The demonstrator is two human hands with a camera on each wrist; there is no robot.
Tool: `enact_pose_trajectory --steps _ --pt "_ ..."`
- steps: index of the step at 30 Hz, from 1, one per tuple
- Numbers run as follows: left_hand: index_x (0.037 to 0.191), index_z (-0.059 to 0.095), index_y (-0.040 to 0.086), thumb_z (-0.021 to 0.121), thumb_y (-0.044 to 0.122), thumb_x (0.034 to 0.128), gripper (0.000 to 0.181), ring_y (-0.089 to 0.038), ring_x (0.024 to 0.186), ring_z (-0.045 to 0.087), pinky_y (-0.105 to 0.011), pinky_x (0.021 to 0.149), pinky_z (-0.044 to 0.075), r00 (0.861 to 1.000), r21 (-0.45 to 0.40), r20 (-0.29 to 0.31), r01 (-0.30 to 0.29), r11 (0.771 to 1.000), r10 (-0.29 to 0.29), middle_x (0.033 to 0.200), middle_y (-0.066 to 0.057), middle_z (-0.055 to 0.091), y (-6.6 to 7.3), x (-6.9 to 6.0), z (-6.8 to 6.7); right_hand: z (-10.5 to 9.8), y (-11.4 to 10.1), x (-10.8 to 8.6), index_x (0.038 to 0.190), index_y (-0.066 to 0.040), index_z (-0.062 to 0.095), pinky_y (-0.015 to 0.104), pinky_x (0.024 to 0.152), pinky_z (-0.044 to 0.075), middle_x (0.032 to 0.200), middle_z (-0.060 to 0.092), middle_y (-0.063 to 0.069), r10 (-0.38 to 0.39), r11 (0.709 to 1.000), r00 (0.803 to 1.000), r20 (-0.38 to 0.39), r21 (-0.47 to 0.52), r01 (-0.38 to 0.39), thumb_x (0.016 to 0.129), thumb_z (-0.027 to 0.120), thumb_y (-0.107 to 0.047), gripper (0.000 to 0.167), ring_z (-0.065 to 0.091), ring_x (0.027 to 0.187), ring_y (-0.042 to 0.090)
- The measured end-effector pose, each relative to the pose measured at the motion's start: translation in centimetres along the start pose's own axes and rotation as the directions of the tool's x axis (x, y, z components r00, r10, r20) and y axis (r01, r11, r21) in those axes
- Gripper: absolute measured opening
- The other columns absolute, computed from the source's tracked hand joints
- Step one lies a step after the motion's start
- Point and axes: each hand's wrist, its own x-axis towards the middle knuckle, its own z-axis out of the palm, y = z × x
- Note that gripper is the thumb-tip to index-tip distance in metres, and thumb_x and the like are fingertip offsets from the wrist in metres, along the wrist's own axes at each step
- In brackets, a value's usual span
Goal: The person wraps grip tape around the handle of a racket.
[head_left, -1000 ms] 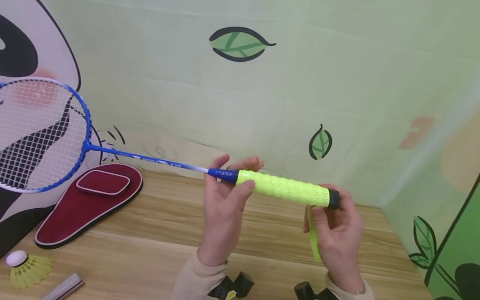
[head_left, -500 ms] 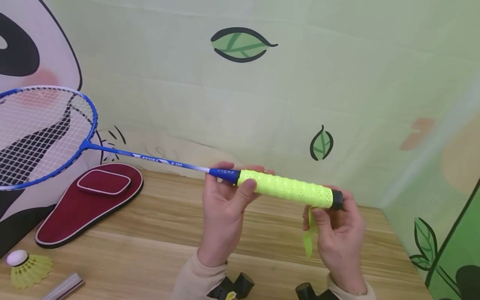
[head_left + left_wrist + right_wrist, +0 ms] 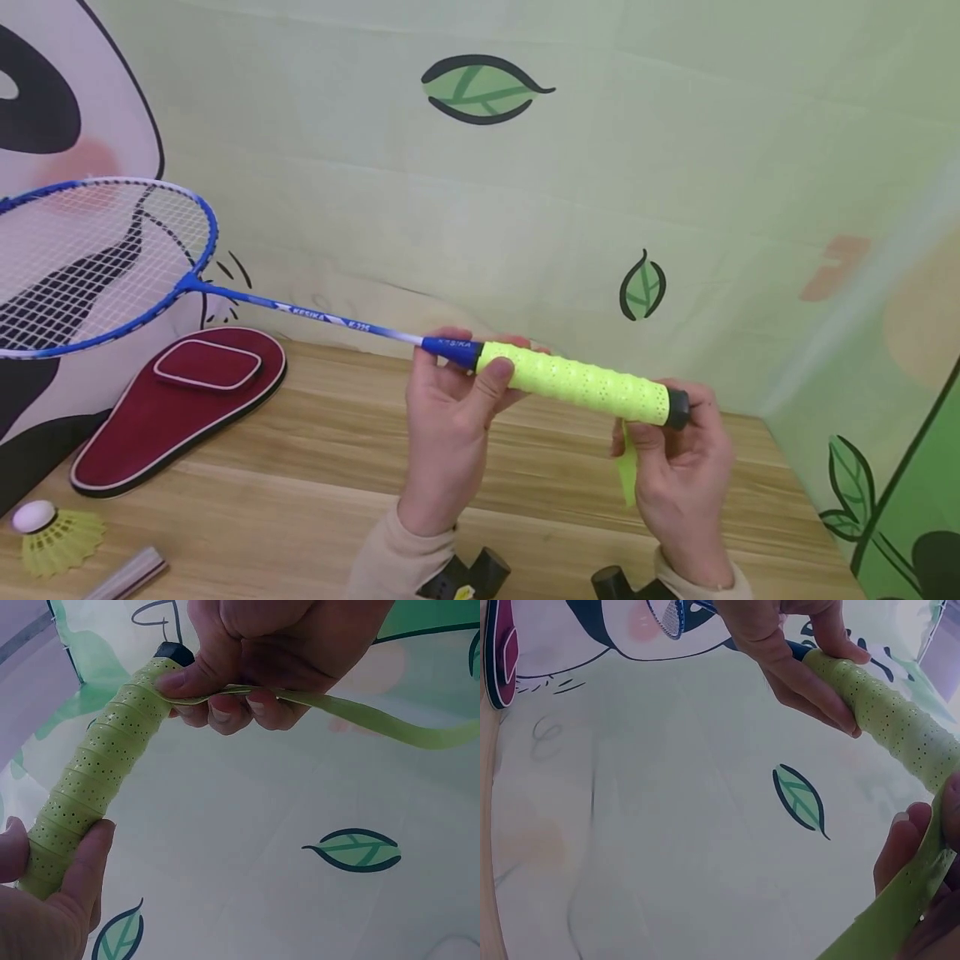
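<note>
A blue and white badminton racket [image 3: 315, 317] is held up above the table, its head at the left and its handle at the right. Ridged, perforated neon-yellow grip tape [image 3: 577, 383] covers the handle up to the black butt cap [image 3: 678, 409]. My left hand [image 3: 446, 442] holds the handle's upper end by the blue cone, thumb on the tape. Near the butt cap, my right hand [image 3: 686, 475] pinches the tape between thumb and fingers. From that pinch a loose tape end [image 3: 628, 475] hangs down; the left wrist view shows this strip [image 3: 375, 720] trailing away from the fingers.
On the wooden table [image 3: 300, 508] lies a dark red racket cover [image 3: 187, 417] at the left. A yellow shuttlecock [image 3: 62, 537] and a greyish tube-like object [image 3: 131, 575], cut off by the frame, are at the lower left. A printed cloth backdrop [image 3: 337, 183] stands behind.
The racket has turned about its long axis, so its head looks narrower. It has shifted slightly right, the butt end a little lower. Both hands keep their hold; the loose tape end has swung.
</note>
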Motion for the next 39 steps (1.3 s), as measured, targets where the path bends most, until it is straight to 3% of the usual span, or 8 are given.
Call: enact_pose_trajectory --steps 10,20,26,30,33,39 --pt "0.108 0.036 0.010 0.063 0.003 0.0936 0.031 -0.024 0.090 0.069 -0.046 0.079 0.058 0.997 0.024 -0.079 0.012 1.000 -0.010 0.098 -0.014 0.068 -0.18 0.09 0.10 0.26 0.03 0.13 0.102 0.020 0.046 0.022 0.048 0.049 0.079 0.060 0.013 -0.025 1.000 1.000 0.002 -0.012 0.025 0.088 0.050 0.022 0.014 0.054 0.055 0.017" --pt "0.106 0.037 0.008 0.067 0.004 0.0908 0.034 -0.020 0.079 0.068 -0.044 0.070 0.060 0.991 0.054 -0.137 0.001 0.999 0.006 0.088 -0.009 0.062 -0.33 0.30 0.10 0.18 0.03 0.17 0.121 0.020 0.048 0.021 0.049 0.049 0.099 0.064 0.013 -0.022 0.999 1.000 0.022 -0.024 0.022 0.087 0.051 0.022 0.033 0.054 0.060 0.016" --pt "0.108 0.038 0.009 0.070 0.006 0.0890 0.037 -0.019 0.077 0.066 -0.043 0.069 0.061 0.987 0.078 -0.159 0.012 0.997 0.001 0.086 -0.007 0.059 -0.29 0.31 0.31 0.19 -0.10 0.09 0.112 0.021 0.049 0.021 0.049 0.049 0.088 0.062 0.012 -0.010 0.997 1.000 0.019 -0.081 0.011 0.089 0.050 0.020 0.023 0.054 0.057 0.015" --pt "0.119 0.035 0.012 0.066 0.002 0.0914 0.043 -0.028 0.094 0.067 -0.043 0.083 0.058 0.998 0.005 -0.063 -0.017 1.000 0.018 0.103 -0.014 0.063 -0.29 0.21 0.31 0.20 -0.16 0.07 0.111 0.020 0.050 0.021 0.049 0.049 0.085 0.059 0.013 0.005 0.997 1.000 0.014 -0.083 -0.004 0.090 0.049 0.020 0.021 0.054 0.056 0.015" --pt "0.127 0.030 0.015 0.055 -0.007 0.0942 0.047 -0.036 0.106 0.064 -0.046 0.093 0.053 0.999 -0.056 0.029 -0.037 0.998 0.039 0.112 -0.018 0.062 -0.22 0.10 0.28 0.14 -0.16 0.06 0.114 0.019 0.050 0.022 0.047 0.049 0.085 0.058 0.012 0.014 0.998 1.000 0.023 -0.064 -0.012 0.091 0.047 0.020 0.023 0.053 0.056 0.016" --pt "0.124 0.031 0.013 0.054 -0.003 0.0967 0.039 -0.035 0.102 0.066 -0.050 0.092 0.052 0.997 -0.014 0.035 -0.064 0.998 0.064 0.106 -0.016 0.064 -0.26 0.11 0.06 -0.09 -0.21 0.07 0.116 0.018 0.049 0.022 0.045 0.048 0.086 0.059 0.012 0.041 0.998 0.997 0.067 -0.045 -0.038 0.090 0.048 0.022 0.027 0.053 0.056 0.015"
